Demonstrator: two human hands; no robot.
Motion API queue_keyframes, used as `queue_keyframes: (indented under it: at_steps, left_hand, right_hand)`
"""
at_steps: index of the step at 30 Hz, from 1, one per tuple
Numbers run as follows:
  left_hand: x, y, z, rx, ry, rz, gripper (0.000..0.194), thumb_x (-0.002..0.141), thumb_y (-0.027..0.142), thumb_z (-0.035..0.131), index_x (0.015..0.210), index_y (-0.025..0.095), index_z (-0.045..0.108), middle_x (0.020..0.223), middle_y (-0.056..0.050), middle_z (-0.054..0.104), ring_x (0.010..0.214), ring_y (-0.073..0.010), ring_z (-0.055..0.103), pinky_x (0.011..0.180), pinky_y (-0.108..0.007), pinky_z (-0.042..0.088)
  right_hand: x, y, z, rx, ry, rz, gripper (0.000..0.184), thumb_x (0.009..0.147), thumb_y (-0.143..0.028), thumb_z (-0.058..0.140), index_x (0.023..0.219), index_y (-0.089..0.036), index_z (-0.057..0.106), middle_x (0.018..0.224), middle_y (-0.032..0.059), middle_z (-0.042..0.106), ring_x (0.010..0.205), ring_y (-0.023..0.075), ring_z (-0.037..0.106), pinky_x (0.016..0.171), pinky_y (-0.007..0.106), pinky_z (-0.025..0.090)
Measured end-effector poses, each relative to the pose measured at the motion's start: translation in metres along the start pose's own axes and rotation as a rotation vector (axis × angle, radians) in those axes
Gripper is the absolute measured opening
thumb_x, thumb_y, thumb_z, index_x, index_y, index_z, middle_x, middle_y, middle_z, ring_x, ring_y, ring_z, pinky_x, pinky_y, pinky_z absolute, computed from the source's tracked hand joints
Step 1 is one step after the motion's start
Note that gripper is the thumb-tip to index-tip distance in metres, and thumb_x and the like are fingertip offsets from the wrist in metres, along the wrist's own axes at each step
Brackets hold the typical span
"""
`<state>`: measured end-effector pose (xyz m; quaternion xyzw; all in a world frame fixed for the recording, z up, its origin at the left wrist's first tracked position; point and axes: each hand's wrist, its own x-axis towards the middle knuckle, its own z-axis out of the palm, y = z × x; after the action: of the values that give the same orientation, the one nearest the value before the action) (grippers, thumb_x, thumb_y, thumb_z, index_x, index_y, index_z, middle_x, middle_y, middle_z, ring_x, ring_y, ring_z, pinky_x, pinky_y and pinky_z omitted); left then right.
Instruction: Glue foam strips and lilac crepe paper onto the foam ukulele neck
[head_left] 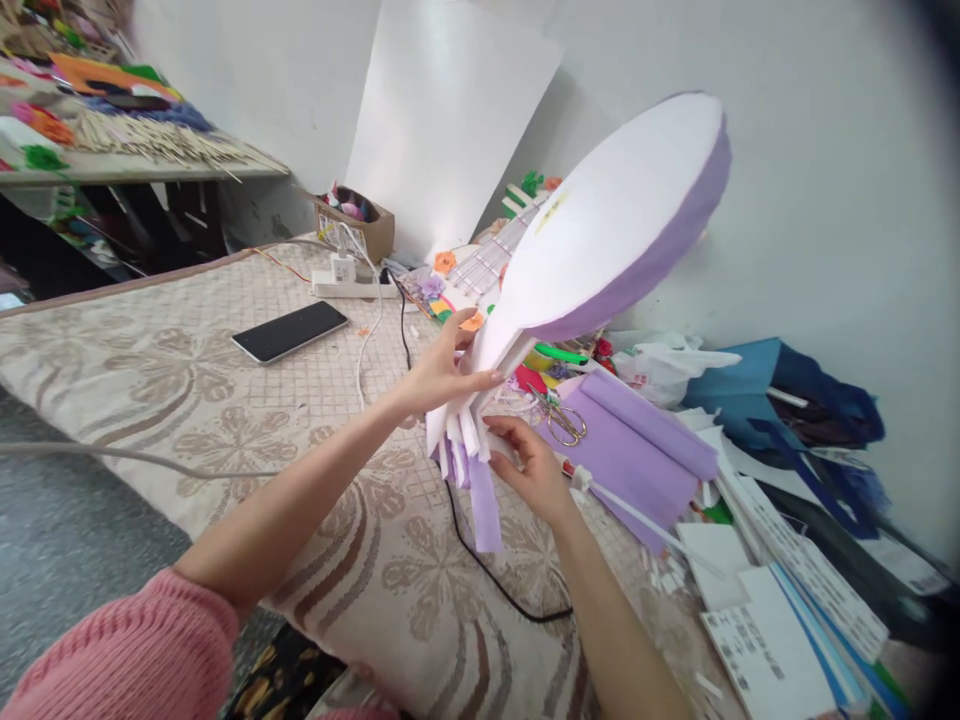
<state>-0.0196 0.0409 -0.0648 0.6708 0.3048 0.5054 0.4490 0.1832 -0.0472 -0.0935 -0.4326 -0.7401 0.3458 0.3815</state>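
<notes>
Two grips are working on one white paddle (611, 215): your left grip (442, 370) is pinching its narrow neck between thumb and fingers, while your right grip (534, 470) is curling beside the white flaps (469, 430) just below; I cannot tell whether it is pinching them or only touching. The broad head is leaning up and to the right of the left grip, above the counter (187, 360). That lean is probably pulling on the neck, so if your left grip is squeezing too lightly, the head may be tipping; too hard, and the neck may be creasing. A purple strip (486, 505) is hanging below both grips, and it could be catching on your right fingers and tearing. Lower still, a black cable (525, 613) is looping across the counter and might be snagging the strip if you are lowering the paddle. Right of the right grip, scissors (564, 424) are lying by a purple sheet (607, 440), and a white rod (645, 520) is stretching away; a careless wrist swing could be knocking either.
</notes>
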Motion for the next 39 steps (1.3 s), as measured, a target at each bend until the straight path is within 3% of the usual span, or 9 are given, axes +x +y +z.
queue_keyframes:
  at_steps: [7, 12, 15, 22, 28, 30, 32, 35, 39]
  left_hand:
    - [0.000, -0.007, -0.003, -0.007, -0.030, -0.030, 0.098, 0.071, 0.048, 0.079, 0.149, 0.025, 0.024, 0.132, -0.017, 0.056, 0.123, -0.0330, 0.053, 0.101, -0.053, 0.042]
    - [0.002, -0.014, -0.006, -0.020, -0.010, 0.005, 0.099, 0.070, 0.047, 0.081, 0.148, 0.025, 0.024, 0.130, -0.016, 0.057, 0.121, -0.0309, 0.055, 0.101, -0.052, 0.042]
    - [0.003, -0.017, -0.006, -0.023, 0.006, -0.013, 0.100, 0.070, 0.048, 0.081, 0.148, 0.024, 0.024, 0.130, -0.016, 0.056, 0.119, -0.0302, 0.055, 0.100, -0.051, 0.042]
    - [0.002, -0.014, -0.006, -0.010, 0.014, -0.030, 0.100, 0.069, 0.049, 0.080, 0.147, 0.022, 0.024, 0.129, -0.016, 0.056, 0.118, -0.0295, 0.055, 0.101, -0.050, 0.043]
    - [0.002, -0.016, -0.006, -0.008, 0.000, -0.024, 0.095, 0.071, 0.049, 0.079, 0.146, 0.024, 0.026, 0.127, -0.014, 0.056, 0.116, -0.0283, 0.056, 0.098, -0.048, 0.045]
    - [0.002, -0.016, -0.006, -0.007, -0.001, -0.023, 0.096, 0.071, 0.050, 0.079, 0.146, 0.024, 0.026, 0.128, -0.014, 0.055, 0.116, -0.0281, 0.056, 0.099, -0.048, 0.045]
    - [0.002, -0.017, -0.006, -0.004, -0.003, -0.016, 0.095, 0.071, 0.050, 0.079, 0.146, 0.024, 0.026, 0.128, -0.014, 0.055, 0.115, -0.0280, 0.057, 0.099, -0.048, 0.044]
    - [0.001, -0.018, -0.005, 0.001, -0.009, 0.001, 0.092, 0.072, 0.050, 0.078, 0.145, 0.025, 0.027, 0.127, -0.013, 0.056, 0.116, -0.0283, 0.056, 0.099, -0.048, 0.044]
    - [0.001, -0.015, -0.004, 0.005, -0.009, -0.005, 0.092, 0.072, 0.050, 0.079, 0.145, 0.026, 0.028, 0.127, -0.013, 0.055, 0.117, -0.0294, 0.055, 0.099, -0.050, 0.043]
  right_hand:
    - [-0.001, -0.006, -0.005, 0.109, -0.056, -0.007, 0.057, 0.092, -0.063, 0.055, 0.136, -0.027, 0.057, 0.124, 0.0106, 0.067, 0.119, 0.0266, 0.061, 0.101, 0.043, 0.046]
    - [0.003, -0.011, -0.004, 0.401, 0.255, 0.061, 0.056, 0.096, -0.068, 0.040, 0.121, -0.026, 0.069, 0.132, 0.0104, 0.067, 0.125, 0.0264, 0.059, 0.101, 0.043, 0.048]
    - [0.006, -0.018, -0.005, 0.647, 0.311, 0.157, 0.059, 0.093, -0.071, 0.042, 0.114, -0.024, 0.071, 0.126, 0.0116, 0.071, 0.121, 0.0271, 0.064, 0.098, 0.044, 0.051]
    - [0.005, -0.023, -0.007, 0.694, 0.391, 0.206, 0.024, 0.080, -0.046, 0.077, 0.093, -0.026, 0.076, 0.090, 0.0034, 0.078, 0.086, 0.0199, 0.071, 0.077, 0.034, 0.053]
    - [0.002, -0.016, -0.011, 0.622, 0.440, 0.232, 0.043, 0.081, -0.061, 0.071, 0.063, -0.022, 0.068, 0.044, -0.0042, 0.052, 0.043, 0.0116, 0.046, 0.050, 0.028, 0.043]
    - [0.004, -0.019, -0.013, 0.659, 0.375, 0.275, 0.063, 0.088, -0.076, 0.046, 0.071, -0.022, 0.073, 0.053, 0.0015, 0.063, 0.046, 0.0146, 0.054, 0.049, 0.029, 0.045]
    - [0.006, -0.024, -0.015, 0.736, 0.283, 0.309, 0.079, 0.090, -0.081, 0.022, 0.098, -0.025, 0.077, 0.094, 0.0105, 0.078, 0.076, 0.0224, 0.071, 0.061, 0.035, 0.055]
    - [0.009, -0.033, -0.017, 0.813, 0.209, 0.298, 0.076, 0.093, -0.077, 0.015, 0.119, -0.031, 0.071, 0.142, 0.0084, 0.062, 0.127, 0.0271, 0.060, 0.090, 0.045, 0.057]
    - [0.008, -0.038, -0.019, 0.866, 0.170, 0.294, 0.075, 0.096, -0.072, 0.014, 0.118, -0.029, 0.071, 0.148, 0.0078, 0.056, 0.138, 0.0257, 0.052, 0.106, 0.049, 0.049]
